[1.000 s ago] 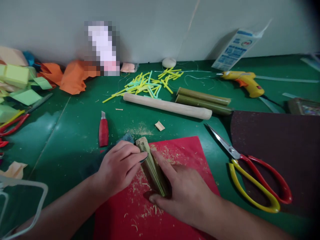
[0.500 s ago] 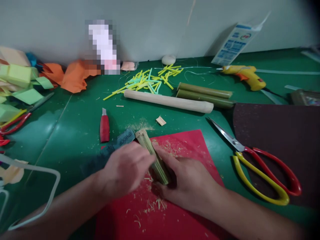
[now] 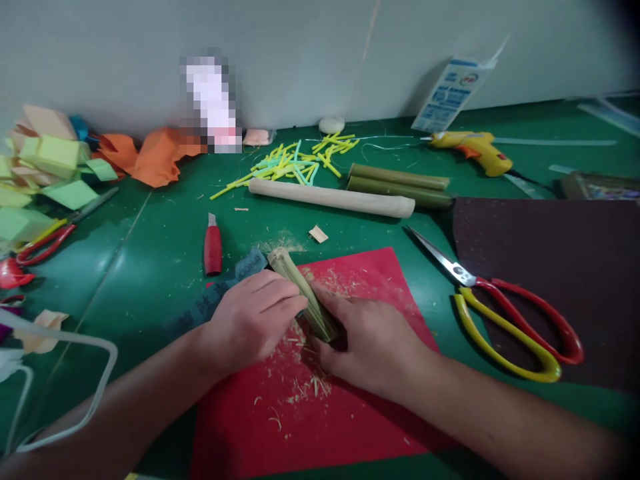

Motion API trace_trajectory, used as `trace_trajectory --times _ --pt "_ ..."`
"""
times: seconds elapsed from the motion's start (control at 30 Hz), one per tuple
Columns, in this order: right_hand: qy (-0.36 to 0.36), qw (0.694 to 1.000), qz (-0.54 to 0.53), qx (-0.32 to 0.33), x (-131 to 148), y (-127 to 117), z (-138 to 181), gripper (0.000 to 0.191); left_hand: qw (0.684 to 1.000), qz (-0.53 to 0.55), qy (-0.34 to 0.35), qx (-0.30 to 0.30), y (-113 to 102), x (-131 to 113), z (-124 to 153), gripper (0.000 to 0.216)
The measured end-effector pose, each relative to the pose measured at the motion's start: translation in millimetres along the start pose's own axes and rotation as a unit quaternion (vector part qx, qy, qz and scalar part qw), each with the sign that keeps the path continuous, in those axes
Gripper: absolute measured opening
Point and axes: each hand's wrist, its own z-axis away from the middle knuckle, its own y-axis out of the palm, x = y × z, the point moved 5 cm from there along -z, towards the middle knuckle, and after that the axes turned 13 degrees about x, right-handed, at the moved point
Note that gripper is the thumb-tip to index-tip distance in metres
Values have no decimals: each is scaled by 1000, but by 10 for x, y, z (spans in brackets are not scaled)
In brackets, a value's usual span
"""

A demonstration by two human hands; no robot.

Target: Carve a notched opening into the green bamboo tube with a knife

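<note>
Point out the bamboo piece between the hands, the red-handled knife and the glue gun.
Bamboo piece [image 3: 295, 274]: head view, on its far half.
Red-handled knife [image 3: 213, 251]: head view, on the handle.
Glue gun [image 3: 483, 151]: head view, on the yellow body.

"How many bamboo sticks do you have?"
"Four: two green, one pale, one on your red sheet."
"Scissors?"
"Two pairs, plus one red-handled knife and, near your counter's back edge, one glue gun."

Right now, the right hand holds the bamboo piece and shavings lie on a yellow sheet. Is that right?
Not quite: the head view shows the sheet is red, not yellow. The right hand does hold the bamboo piece, and shavings lie there.
</note>
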Motion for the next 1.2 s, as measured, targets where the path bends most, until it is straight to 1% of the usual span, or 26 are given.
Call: trace_trajectory --times 0.2,0.37,0.43,0.57,0.7,0.73,0.83,0.87,0.97,1.0,1.1,1.13,1.2 --pt "0 1000 1 2 -2 -8 1 47 1000 -7 8 22 27 -17 -4 19" --pt "-9 1000 -20 -4 -6 -4 -4 40 999 -18 22 35 64 -60 -18 18" --pt "-15 1000 -19 -11 -2 -8 -4 39 999 -24 26 31 65 -54 -31 17" --pt "-18 1000 3 -20 6 -14 -4 44 999 -38 5 3 40 -5 -51 19" --pt "-20 999 -3 -25 5 -11 -6 39 998 -44 16 44 89 -32 -64 18" --pt "-19 1000 -4 -24 3 -7 -7 38 998 -45 19 44 90 -40 -65 18" --pt "-16 1000 6 -17 -2 9 -7 40 999 -54 6 -3 43 -44 -62 17" --pt "-15 1000 8 -16 -3 12 -6 40 998 -55 1 -7 40 -45 -63 18" --pt "-15 1000 4 -17 0 10 -5 37 998 -51 14 22 80 -70 -70 19" --pt "-14 1000 4 -16 1 8 -5 35 998 -51 15 22 83 -72 -69 19" --pt "-9 1000 8 -10 5 -1 -7 36 998 -63 -8 -8 51 -51 -60 17" --pt "-8 1000 7 -8 7 -4 -9 36 998 -63 -12 -7 46 -49 -60 18" --pt "-11 1000 1 -5 12 -9 -12 37 998 -61 3 13 51 -66 -67 21"
